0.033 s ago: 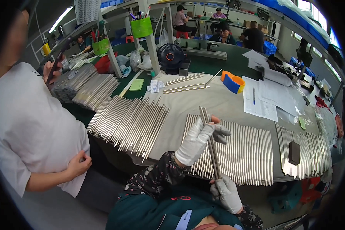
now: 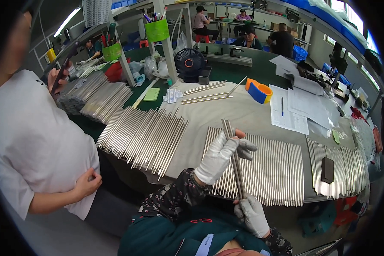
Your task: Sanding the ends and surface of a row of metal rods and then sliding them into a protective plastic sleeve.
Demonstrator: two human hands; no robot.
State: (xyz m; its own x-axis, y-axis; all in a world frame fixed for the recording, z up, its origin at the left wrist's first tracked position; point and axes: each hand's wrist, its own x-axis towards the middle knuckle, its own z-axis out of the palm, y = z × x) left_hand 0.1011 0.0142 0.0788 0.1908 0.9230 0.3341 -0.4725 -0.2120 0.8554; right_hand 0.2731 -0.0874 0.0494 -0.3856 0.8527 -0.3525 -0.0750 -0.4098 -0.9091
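Over the near edge of the counter (image 2: 184, 155), the person's left hand (image 2: 217, 158), in a white glove with a bare fingertip showing, is curled around the upper part of some slim metal rods (image 2: 237, 174), at least two side by side. The right hand (image 2: 253, 216), gloved as well, grips their lower end, so the rods slant in front of the body. Beyond them a middle row (image 2: 273, 170) of similar rods lies closely packed, partly hidden by the left hand. Another row (image 2: 143, 136) spreads to the left, its ends uneven, and a third row (image 2: 352, 173) lies at the right with a dark brown block (image 2: 327, 170) on top. Farther back are a few loose rods (image 2: 207, 100), a yellow and blue ring (image 2: 257, 94), papers (image 2: 294, 121) with a pen (image 2: 282, 106) on them, green notes (image 2: 152, 94) and a black fan (image 2: 190, 63). Standing at the left, a co-worker (image 2: 47, 141) in a white shirt holds a phone (image 2: 60, 77).
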